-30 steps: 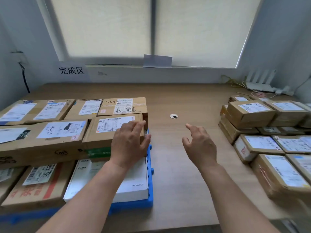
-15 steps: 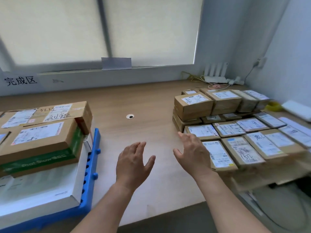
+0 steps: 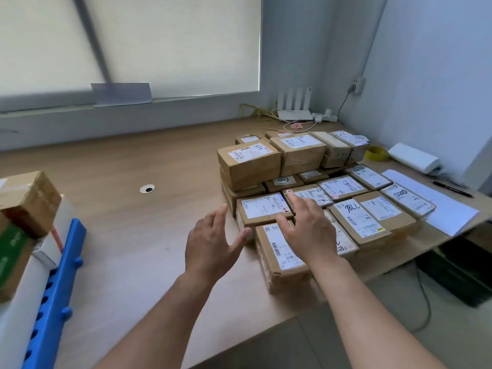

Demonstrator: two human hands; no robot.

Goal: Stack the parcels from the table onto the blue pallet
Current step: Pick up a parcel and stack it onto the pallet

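Observation:
Several brown cardboard parcels with white labels lie packed together on the right of the wooden table (image 3: 138, 235); the nearest parcel (image 3: 277, 253) sits at the front edge, another parcel (image 3: 262, 210) just behind it. My left hand (image 3: 210, 243) hovers open just left of these, fingers spread, holding nothing. My right hand (image 3: 306, 230) is open above the nearest parcel, partly covering it. The blue pallet (image 3: 56, 286) shows at the far left, with stacked parcels (image 3: 29, 201) on it.
Two taller boxes (image 3: 249, 162) stand stacked behind the flat parcels. A router (image 3: 294, 103) with cables sits in the back corner, white paper sheets (image 3: 436, 206) and a pen lie at the right. A cable hole (image 3: 147, 188) marks the table's middle.
My view has swung right, from the pallet to the parcel pile. Both hands left the stacked boxes and moved right, now open at the nearest parcels.

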